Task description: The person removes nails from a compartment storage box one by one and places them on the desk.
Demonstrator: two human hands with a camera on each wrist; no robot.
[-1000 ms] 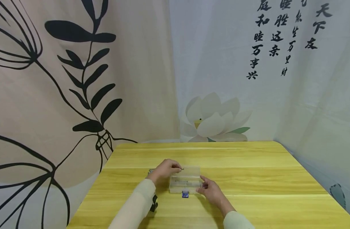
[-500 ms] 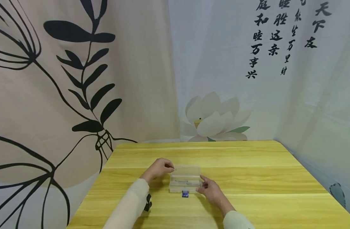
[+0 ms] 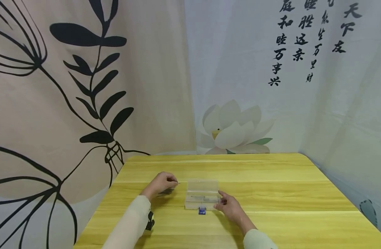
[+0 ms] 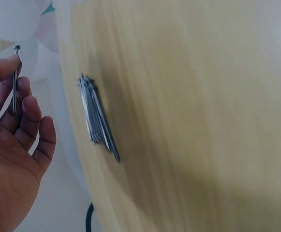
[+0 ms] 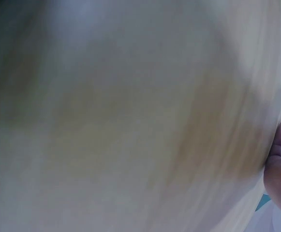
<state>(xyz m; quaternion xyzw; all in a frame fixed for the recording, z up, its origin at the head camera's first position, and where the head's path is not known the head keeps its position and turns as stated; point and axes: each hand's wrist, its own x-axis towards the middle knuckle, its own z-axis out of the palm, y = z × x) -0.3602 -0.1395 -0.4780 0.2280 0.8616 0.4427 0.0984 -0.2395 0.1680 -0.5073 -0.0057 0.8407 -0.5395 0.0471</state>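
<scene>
My left hand (image 3: pixel 160 183) pinches a single nail (image 4: pixel 15 94) between thumb and fingers, its round head pointing up in the left wrist view. Below and beside that hand, a bundle of nails (image 4: pixel 96 113) lies on the table. To the right is a clear plastic box (image 3: pixel 190 204) with its lid (image 3: pixel 203 185) tipped back and a blue latch (image 3: pixel 202 210) at the front. A thin nail-like piece (image 3: pixel 197 196) shows inside it. The right hand (image 3: pixel 231 207) grips the box's right end, thumb at the front; the right wrist view catches only part of this hand.
The wood-grain table (image 3: pixel 280 186) extends around the box, with its far edge against a printed curtain (image 3: pixel 159 86). A dark strapped item (image 3: pixel 150 221) sits at the left wrist.
My left hand has moved left, away from over the box's lid to above the nail bundle, still pinching the nail. The right hand and the box have stayed in place.
</scene>
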